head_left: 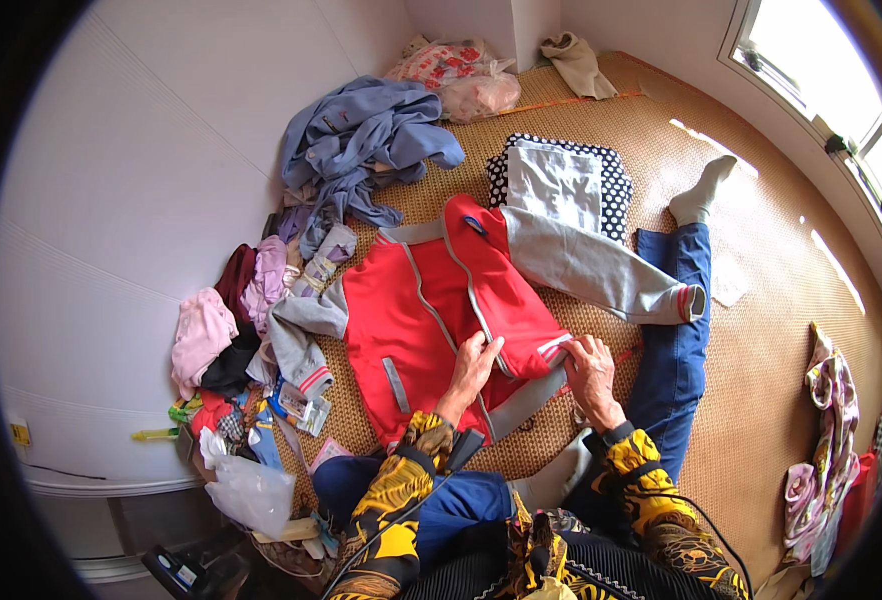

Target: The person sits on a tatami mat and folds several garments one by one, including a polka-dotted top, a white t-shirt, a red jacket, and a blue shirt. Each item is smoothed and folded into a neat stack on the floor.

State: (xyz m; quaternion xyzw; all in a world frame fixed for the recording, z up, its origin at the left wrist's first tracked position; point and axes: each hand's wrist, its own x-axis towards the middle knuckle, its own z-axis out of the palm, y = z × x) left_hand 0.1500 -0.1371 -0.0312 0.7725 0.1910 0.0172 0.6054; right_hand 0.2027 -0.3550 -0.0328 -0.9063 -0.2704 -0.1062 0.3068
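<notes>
A red zip-up jacket [388,322] with grey sleeves lies spread on the woven mat, its front parted along the grey zipper [474,292]. My left hand [474,367] grips the zipper edge of one front panel near the hem. At the striped lower corner of that same panel, my right hand [593,375] pinches the fabric. One grey sleeve [598,262] stretches right, its cuff over my outstretched leg in blue trousers [673,360]. The other sleeve [298,337] bends down on the left beside a pile of clothes.
Beyond the jacket, silvery folded fabric [553,180] rests on black-and-white polka-dot cloth [617,180]. A blue garment heap [366,127] and plastic bags [478,90] lie near the wall. Mixed clothes [204,337] and a clear plastic bag [253,491] sit left. Floral fabric [823,442] lies far right.
</notes>
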